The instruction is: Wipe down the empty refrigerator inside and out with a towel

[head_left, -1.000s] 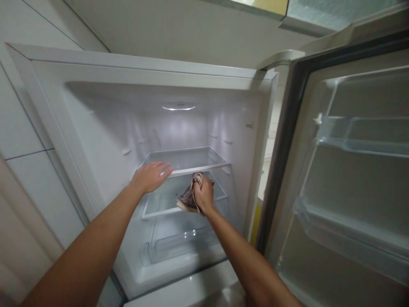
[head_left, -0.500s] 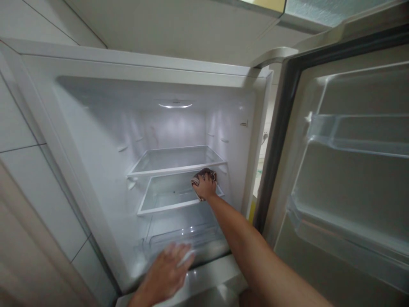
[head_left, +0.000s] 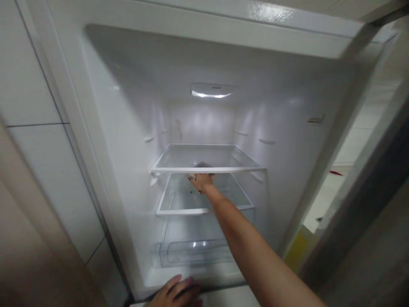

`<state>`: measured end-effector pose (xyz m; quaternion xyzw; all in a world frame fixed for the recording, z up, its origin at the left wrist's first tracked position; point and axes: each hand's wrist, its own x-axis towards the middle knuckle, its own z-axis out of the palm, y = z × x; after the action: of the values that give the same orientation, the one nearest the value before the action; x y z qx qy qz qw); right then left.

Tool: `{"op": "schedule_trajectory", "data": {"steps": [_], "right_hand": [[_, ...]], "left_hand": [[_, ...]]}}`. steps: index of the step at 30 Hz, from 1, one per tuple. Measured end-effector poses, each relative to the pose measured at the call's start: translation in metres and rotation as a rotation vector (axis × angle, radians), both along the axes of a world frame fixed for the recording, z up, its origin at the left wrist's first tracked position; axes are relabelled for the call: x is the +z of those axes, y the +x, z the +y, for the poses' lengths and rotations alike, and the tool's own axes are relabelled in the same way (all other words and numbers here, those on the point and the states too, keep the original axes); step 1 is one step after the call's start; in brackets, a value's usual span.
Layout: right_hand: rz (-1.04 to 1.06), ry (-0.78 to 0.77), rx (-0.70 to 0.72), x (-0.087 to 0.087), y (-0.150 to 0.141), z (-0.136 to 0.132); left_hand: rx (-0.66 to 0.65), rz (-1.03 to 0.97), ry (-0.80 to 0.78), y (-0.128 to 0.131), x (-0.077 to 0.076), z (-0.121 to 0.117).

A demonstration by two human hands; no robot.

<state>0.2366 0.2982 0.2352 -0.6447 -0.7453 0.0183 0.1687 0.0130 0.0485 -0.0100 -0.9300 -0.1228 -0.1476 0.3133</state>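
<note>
My right hand (head_left: 203,182) reaches deep into the refrigerator, under the upper glass shelf (head_left: 179,169). Its fingers are closed over a patterned brown-and-white cloth (head_left: 191,177), pressed on the lower glass shelf (head_left: 174,196). Most of the cloth is hidden by the hand and the white front edge of the upper shelf. A small dark speck (head_left: 191,192) lies on the lower shelf, left of the cloth. Down at the bottom of the view, my left hand (head_left: 175,294) is by the refrigerator's front lower edge, fingers apart and holding nothing; part of it is cut off.
A clear drawer (head_left: 201,251) sits below the shelves. The interior lamp (head_left: 211,90) glows under the ceiling. On the right stands the open door (head_left: 367,221), blurred. White tiled wall (head_left: 38,170) borders the left side.
My right hand has moved with the cloth from the lower shelf's right side toward its middle and back. My left hand has dropped lower. The view has come closer to the refrigerator.
</note>
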Motion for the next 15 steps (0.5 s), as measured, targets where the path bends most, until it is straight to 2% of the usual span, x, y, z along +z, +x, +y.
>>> {"op": "schedule_trajectory", "data": {"steps": [4, 7, 10, 15], "right_hand": [[0.011, -0.006, 0.210, 0.000, -0.073, -0.006], [0.019, 0.005, 0.297, -0.001, -0.097, -0.028], [0.014, 0.013, 0.382, -0.005, -0.090, -0.060], [-0.018, -0.004, 0.517, -0.008, -0.039, -0.115]], "left_hand": [[0.075, 0.036, -0.175, -0.003, 0.011, -0.011], [0.091, 0.032, -0.398, -0.006, 0.019, -0.017], [0.123, 0.029, -0.550, -0.008, 0.027, -0.024], [0.131, 0.014, -0.499, -0.007, 0.037, -0.034]]}}
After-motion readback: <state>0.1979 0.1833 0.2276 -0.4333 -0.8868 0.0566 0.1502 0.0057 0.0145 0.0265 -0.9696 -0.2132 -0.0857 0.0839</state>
